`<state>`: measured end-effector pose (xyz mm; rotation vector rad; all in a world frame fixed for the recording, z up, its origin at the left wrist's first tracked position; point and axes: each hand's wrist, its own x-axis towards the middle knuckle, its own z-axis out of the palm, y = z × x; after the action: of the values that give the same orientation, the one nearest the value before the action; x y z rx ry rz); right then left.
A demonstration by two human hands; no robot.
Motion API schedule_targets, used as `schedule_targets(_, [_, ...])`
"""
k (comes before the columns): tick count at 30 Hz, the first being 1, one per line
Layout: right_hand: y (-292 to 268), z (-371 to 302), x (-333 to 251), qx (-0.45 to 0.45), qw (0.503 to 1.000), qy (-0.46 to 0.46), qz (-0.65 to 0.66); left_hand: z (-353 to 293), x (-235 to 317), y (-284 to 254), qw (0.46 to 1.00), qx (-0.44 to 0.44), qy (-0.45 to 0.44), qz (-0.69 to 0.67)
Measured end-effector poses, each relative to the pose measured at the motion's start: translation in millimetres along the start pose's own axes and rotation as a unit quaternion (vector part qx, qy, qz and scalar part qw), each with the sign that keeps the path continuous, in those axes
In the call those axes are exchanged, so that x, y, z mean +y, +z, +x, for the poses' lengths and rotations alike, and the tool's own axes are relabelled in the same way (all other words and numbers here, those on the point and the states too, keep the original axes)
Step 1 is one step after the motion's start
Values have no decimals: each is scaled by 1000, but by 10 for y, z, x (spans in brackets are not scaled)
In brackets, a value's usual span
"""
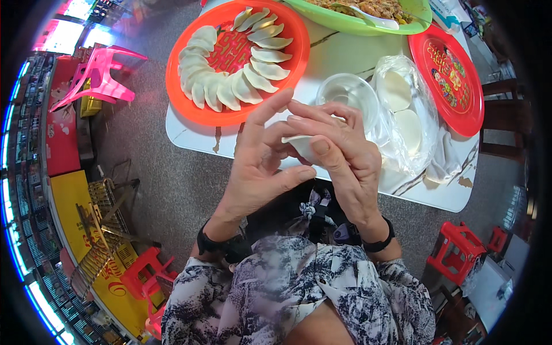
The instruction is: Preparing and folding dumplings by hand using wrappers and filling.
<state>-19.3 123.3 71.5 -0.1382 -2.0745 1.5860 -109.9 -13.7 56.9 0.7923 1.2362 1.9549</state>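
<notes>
A folded white dumpling (pixel 302 147) is between my two hands, above the table's near edge. My right hand (pixel 353 158) grips it between thumb and fingers. Close against its left side is my left hand (pixel 247 164), thumb and index finger spread apart; some of its fingertips are hidden behind the dumpling and the right hand. Just beyond, a round orange-red plate (pixel 298 43) carries a ring of finished dumplings (pixel 232 92). To the right of my hands, round dough wrappers (pixel 395 92) lie in a clear plastic bag (pixel 424 123), beside a clear plastic bowl (pixel 371 103).
A green basin (pixel 345 24) of chopped filling (pixel 368 8) with a pale spoon (pixel 376 19) stands at the far side. The right edge holds a red patterned plate (pixel 474 103) and a white cloth (pixel 444 161). Pink (pixel 102 75) and red stools (pixel 454 253) stand around the white table (pixel 440 198).
</notes>
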Motion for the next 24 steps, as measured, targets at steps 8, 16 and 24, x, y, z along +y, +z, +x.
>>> schedule_targets(8, [-74, 6, -81, -36, 999, 8, -28, -6, -22, 59, 998, 53, -13, -34])
schedule_targets(16, [-178, 46, -135, -51, 989, -19, -136, -39, 65, -17, 999, 19, 4, 25])
schedule_targets(24, [-63, 23, -175, -1, 992, -35, -122, -53, 5, -38, 995, -33, -15, 93])
